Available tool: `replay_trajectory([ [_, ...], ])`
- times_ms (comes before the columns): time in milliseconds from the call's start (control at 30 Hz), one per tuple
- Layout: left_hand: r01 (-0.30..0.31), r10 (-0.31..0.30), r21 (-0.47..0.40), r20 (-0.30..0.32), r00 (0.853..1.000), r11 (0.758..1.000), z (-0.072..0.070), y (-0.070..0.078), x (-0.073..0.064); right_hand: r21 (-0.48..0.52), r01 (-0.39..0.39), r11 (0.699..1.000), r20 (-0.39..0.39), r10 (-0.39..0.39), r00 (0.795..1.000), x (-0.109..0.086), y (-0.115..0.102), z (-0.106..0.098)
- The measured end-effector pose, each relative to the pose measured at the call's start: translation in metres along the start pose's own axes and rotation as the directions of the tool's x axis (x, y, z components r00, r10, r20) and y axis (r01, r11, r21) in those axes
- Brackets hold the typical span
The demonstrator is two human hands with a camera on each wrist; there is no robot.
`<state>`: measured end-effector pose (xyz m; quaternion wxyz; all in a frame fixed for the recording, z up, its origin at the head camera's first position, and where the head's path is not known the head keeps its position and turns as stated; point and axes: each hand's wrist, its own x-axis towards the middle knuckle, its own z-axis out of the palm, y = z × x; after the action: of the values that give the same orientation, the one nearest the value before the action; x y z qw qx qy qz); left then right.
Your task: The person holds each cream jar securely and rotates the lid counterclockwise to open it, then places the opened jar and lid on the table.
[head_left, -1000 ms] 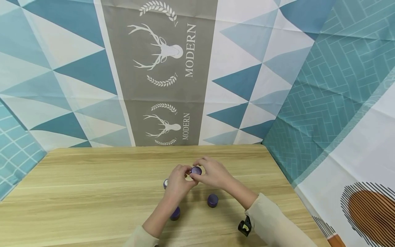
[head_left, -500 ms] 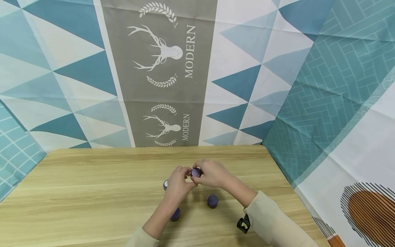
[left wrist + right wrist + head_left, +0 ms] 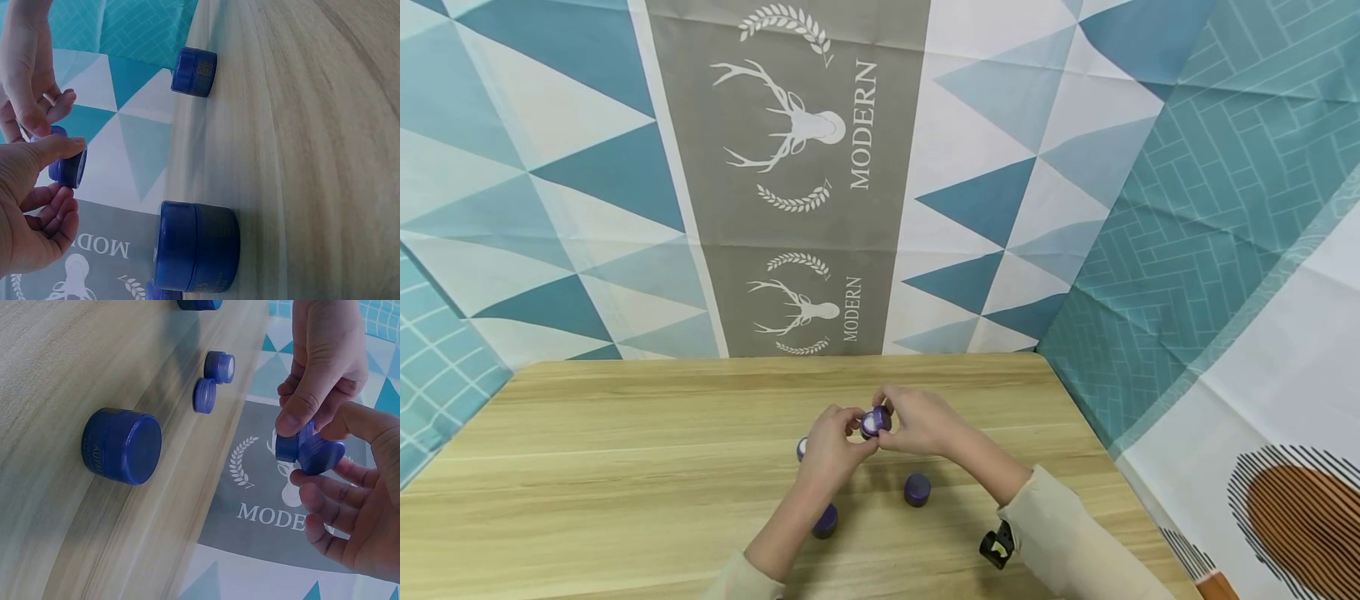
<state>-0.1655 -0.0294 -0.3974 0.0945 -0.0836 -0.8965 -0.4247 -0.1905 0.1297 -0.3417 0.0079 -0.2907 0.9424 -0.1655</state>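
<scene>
Above the table, my left hand grips a small purple jar whose white inside shows. My right hand pinches the jar's round lid between thumb and fingers. The lid stands tilted off the opening, its edge close against the jar's rim. In the right wrist view, the lid overlaps the jar beneath the left thumb. From the left wrist, the jar shows between left thumb and fingers, tipped on its side in that view.
Two closed purple jars, one below the right forearm and one beside the left, stand on the wooden table. Farther back is an uncapped jar with a loose lid beside it. A patterned cloth backdrop rises behind.
The lid, which covered the jar a half second ago, has come off and tilted to the right in the right hand, exposing the white inside. The left hand has barely moved.
</scene>
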Motion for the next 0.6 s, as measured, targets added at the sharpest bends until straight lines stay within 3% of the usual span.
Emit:
replay_trajectory([
  [267,-0.006,0.007,0.012,-0.021,1.0,1.0,-0.001,-0.001,0.001,0.078,-0.067,0.995,0.002,0.067,0.998,-0.003,0.005,0.001],
  [600,0.008,-0.007,0.014,-0.015,1.0,1.0,-0.002,-0.002,0.001,0.148,-0.073,0.986,-0.032,0.078,0.996,-0.006,0.018,0.006],
])
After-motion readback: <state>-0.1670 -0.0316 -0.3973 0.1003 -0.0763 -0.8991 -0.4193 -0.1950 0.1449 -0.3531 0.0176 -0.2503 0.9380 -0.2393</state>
